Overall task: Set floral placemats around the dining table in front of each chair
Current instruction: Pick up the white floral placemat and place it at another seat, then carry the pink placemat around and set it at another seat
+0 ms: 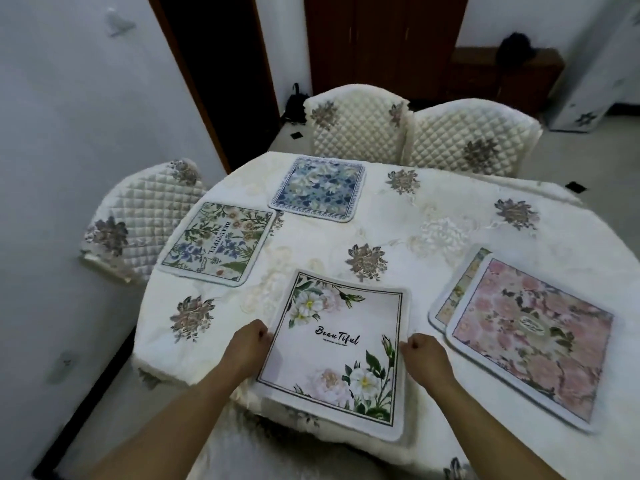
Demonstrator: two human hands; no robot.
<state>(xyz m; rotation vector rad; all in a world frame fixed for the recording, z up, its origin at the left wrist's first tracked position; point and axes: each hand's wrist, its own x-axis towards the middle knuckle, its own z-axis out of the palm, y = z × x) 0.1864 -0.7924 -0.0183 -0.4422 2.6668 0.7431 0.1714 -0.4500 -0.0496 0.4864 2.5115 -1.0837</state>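
1. White square fabric placemat with peony corners and black "Beautiful" script [337,348] lies at the near edge of the cloth-covered round table [329,230], its near corner overhanging
2. Left hand [251,341] pinches its left border, fingers curled; right hand [424,351] pinches the right border likewise
3. Judged light, soft and floppy with a padded rim; likely sags from one corner, so opposite borders at mid-length suit it
4. Beyond: green botanical placemat [216,242] and blue floral placemat [318,188], each before a quilted cream chair [356,126]; at right, pink floral placemat [530,337] overlaps a yellowish placemat [457,289]
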